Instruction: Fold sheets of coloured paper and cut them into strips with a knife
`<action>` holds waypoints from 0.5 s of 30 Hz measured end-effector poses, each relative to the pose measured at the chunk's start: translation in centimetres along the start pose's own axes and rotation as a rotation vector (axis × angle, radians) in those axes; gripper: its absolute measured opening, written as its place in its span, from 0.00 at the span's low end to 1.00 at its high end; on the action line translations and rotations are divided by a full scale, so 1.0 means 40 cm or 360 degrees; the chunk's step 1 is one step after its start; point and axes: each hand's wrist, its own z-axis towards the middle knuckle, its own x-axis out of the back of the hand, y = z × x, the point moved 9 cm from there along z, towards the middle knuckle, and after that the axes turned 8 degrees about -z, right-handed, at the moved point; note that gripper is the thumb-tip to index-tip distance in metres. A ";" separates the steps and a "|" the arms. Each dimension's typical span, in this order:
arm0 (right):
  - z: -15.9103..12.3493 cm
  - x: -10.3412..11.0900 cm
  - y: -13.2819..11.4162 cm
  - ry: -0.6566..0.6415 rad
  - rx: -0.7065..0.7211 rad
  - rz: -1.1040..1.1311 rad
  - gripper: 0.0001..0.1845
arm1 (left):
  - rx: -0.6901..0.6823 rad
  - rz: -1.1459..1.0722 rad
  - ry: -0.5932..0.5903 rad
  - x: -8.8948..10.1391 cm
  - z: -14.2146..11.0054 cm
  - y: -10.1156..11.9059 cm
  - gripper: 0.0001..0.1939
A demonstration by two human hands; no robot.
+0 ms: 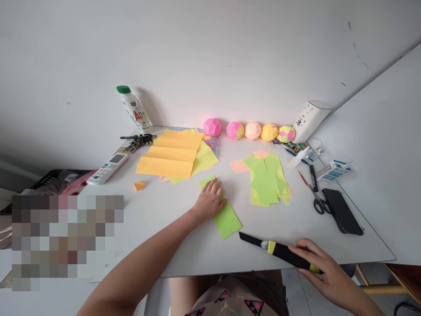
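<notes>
The green strip point(229, 220) lies mid-table, pressed under the left hand point(209, 199); the right hand point(324, 268) grips one black-and-yellow cutter point(279, 250) near the front edge. Beyond: five faceted paper balls point(253, 131) in a row, one upright bottle point(135, 109), contents hidden, and bare tabletop point(177, 202) left of the strip.

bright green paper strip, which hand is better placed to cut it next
Probably the right: the right hand holds the black-and-yellow plastic cutter, its tip just off the near end of the bright green paper strip, while the left hand rests on that strip.
</notes>
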 end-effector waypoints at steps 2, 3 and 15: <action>0.006 0.008 -0.007 0.0031 0.0064 -0.0081 0.23 | -0.0003 0.0011 0.0004 0.000 0.000 0.001 0.16; 0.009 0.012 -0.012 0.0056 0.0099 -0.0127 0.22 | -0.0005 0.0018 0.0005 0.000 0.000 0.001 0.16; 0.016 0.001 -0.016 0.0033 0.0077 -0.0114 0.22 | -0.0021 0.0020 -0.0014 -0.003 -0.001 0.002 0.15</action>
